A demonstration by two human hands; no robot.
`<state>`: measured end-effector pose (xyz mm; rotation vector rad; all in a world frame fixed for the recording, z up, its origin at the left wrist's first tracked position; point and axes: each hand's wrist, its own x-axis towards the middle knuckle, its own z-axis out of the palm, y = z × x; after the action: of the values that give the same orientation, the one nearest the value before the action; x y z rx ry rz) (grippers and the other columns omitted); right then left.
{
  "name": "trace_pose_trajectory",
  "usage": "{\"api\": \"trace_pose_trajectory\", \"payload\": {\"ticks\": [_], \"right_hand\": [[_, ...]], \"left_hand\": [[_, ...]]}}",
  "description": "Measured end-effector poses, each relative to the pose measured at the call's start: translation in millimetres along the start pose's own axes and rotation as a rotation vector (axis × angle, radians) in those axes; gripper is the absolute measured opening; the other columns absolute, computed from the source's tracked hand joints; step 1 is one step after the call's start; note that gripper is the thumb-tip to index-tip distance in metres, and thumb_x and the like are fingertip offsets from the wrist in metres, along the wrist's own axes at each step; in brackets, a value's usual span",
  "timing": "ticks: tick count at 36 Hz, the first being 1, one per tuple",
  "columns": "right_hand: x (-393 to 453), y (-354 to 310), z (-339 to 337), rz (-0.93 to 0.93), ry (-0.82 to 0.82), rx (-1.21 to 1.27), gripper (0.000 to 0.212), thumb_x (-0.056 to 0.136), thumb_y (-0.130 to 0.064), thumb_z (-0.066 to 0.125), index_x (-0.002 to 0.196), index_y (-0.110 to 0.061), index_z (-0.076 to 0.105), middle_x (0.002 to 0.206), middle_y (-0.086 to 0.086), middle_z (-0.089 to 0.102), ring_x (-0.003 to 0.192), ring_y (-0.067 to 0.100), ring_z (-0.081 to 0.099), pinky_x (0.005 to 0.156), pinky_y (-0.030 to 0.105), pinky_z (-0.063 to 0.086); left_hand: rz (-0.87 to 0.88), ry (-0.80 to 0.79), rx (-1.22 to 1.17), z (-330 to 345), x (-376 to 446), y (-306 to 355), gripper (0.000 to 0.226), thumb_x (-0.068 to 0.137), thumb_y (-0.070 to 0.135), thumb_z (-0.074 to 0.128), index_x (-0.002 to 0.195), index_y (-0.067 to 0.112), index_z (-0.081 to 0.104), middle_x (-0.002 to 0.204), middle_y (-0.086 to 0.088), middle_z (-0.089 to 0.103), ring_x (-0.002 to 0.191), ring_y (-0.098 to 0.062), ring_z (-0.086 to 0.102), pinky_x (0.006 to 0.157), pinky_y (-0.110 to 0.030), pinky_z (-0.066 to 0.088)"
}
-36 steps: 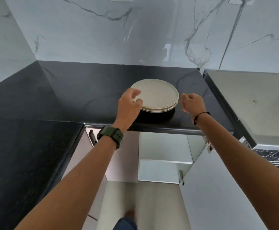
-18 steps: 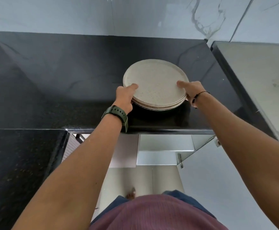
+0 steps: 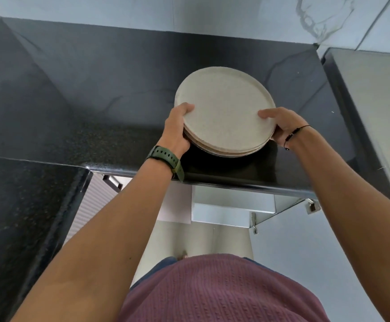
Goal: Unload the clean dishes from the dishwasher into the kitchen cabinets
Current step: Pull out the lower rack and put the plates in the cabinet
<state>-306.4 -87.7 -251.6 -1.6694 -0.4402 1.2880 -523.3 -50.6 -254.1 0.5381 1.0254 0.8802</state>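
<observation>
1. Head view: a person stands at a black stone countertop (image 3: 96,94) and looks down over both forearms at a stack of plates (image 3: 224,112).
2. The stack of plates is cream-coloured and speckled, several plates deep, and sits at the front part of the countertop, right of its middle. Its near edge looks lifted, with a dark shadow beneath it; whether the far edge touches the stone cannot be told.
3. The left hand (image 3: 177,131) grips the left rim of the stack, thumb curled over the top plate and the other fingers hidden under the stack.
4. The right hand (image 3: 280,126) grips the right rim in the same way, thumb lying on the top plate, palm against the edge.
5. The two hands are apart, one on each side of the stack, both clamped on it.
6. A green watch (image 3: 166,159) is strapped on the left wrist; a thin black cord bracelet (image 3: 293,133) circles the right wrist.
7. Behind the countertop rises a grey marble-patterned wall (image 3: 212,12).
8. Under the counter edge an open cabinet (image 3: 233,205) shows a white shelf, with its door (image 3: 328,252) swung out to the right.
9. A pale, dark-edged surface (image 3: 375,101) lies just beside the countertop on the right.
10. The person's maroon knitted shirt (image 3: 212,291) fills the bottom of the frame.
</observation>
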Motion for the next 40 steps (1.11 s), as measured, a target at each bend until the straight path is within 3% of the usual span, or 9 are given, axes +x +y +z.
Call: {"api": "trace_pose_trajectory", "payload": {"ticks": [5,10,14,20,25,29,33,40], "right_hand": [[-14.1,12.8,-5.0,-0.068,-0.021,0.056,0.029,0.083,-0.005,0.061,0.111,-0.006,0.055,0.117,0.010,0.061,0.105,0.028,0.059,0.095,0.044,0.048],[-36.1,29.8,-9.4,-0.135,-0.075,0.060,0.007,0.088,-0.008,0.054,0.091,-0.014,0.058,0.103,0.007,0.063,0.098,0.027,0.058,0.089,0.044,0.050],[-55.5,44.8,-11.3,-0.167,-0.111,0.037,0.014,0.090,-0.012,0.050,0.103,-0.015,0.053,0.097,0.002,0.061,0.086,0.020,0.059,0.069,0.035,0.052],[-90.5,67.1,-7.9,-0.188,-0.129,-0.026,0.019,0.092,-0.013,0.046,0.110,-0.015,0.051,0.103,0.006,0.058,0.089,0.023,0.056,0.078,0.041,0.052],[-129.5,93.3,-3.4,-0.275,-0.090,-0.120,0.030,0.096,-0.015,0.039,0.123,-0.012,0.050,0.108,0.005,0.056,0.094,0.020,0.055,0.082,0.037,0.050],[-162.8,120.4,-0.1,-0.311,-0.017,-0.151,0.021,0.096,-0.018,0.039,0.114,-0.014,0.049,0.108,0.004,0.054,0.099,0.021,0.053,0.087,0.040,0.048],[-196.4,152.4,5.2,-0.337,0.098,-0.097,0.014,0.094,-0.019,0.042,0.105,-0.014,0.035,0.091,-0.003,0.045,0.085,0.013,0.047,0.072,0.030,0.044],[-241.1,204.4,2.7,-0.437,0.218,-0.234,0.005,0.094,-0.021,0.038,0.094,-0.016,0.038,0.078,-0.010,0.041,0.071,0.007,0.041,0.069,0.032,0.036]], "left_hand": [[0.023,-0.125,-0.142,-2.0,-25.4,-20.8,0.021,0.089,0.015,0.045,0.108,0.012,0.055,0.113,-0.015,0.061,0.107,-0.034,0.057,0.094,-0.050,0.046],[0.094,-0.066,-0.191,-9.9,-57.8,-48.9,0.038,0.092,0.032,0.046,0.126,0.015,0.051,0.115,-0.013,0.062,0.109,-0.032,0.057,0.091,-0.049,0.048],[0.155,-0.100,-0.226,-18.4,-80.5,-69.3,0.058,0.093,0.061,0.026,0.128,0.025,0.052,0.126,-0.012,0.059,0.116,-0.031,0.055,0.095,-0.053,0.046],[0.207,-0.081,-0.309,-37.4,-119.6,-96.2,0.067,0.093,0.063,0.011,0.130,0.023,0.051,0.131,-0.012,0.056,0.119,-0.031,0.053,0.099,-0.051,0.044],[0.226,-0.117,-0.323,-61.4,-155.6,-113.8,0.057,0.093,0.054,0.028,0.137,0.021,0.046,0.139,-0.011,0.049,0.128,-0.033,0.044,0.102,-0.054,0.040],[0.209,-0.131,-0.299,-87.5,-181.5,-127.9,0.056,0.095,0.053,0.025,0.138,0.022,0.044,0.137,-0.011,0.051,0.125,-0.032,0.048,0.100,-0.054,0.041],[0.201,-0.146,-0.302,-117.4,-210.0,-141.7,0.051,0.098,0.045,0.030,0.142,0.020,0.038,0.139,-0.012,0.049,0.127,-0.033,0.047,0.097,-0.053,0.045],[0.096,-0.128,-0.367,-150.5,-249.2,-174.3,0.047,0.093,0.039,0.042,0.134,0.017,0.048,0.134,-0.013,0.054,0.125,-0.035,0.048,0.104,-0.055,0.037]]}}
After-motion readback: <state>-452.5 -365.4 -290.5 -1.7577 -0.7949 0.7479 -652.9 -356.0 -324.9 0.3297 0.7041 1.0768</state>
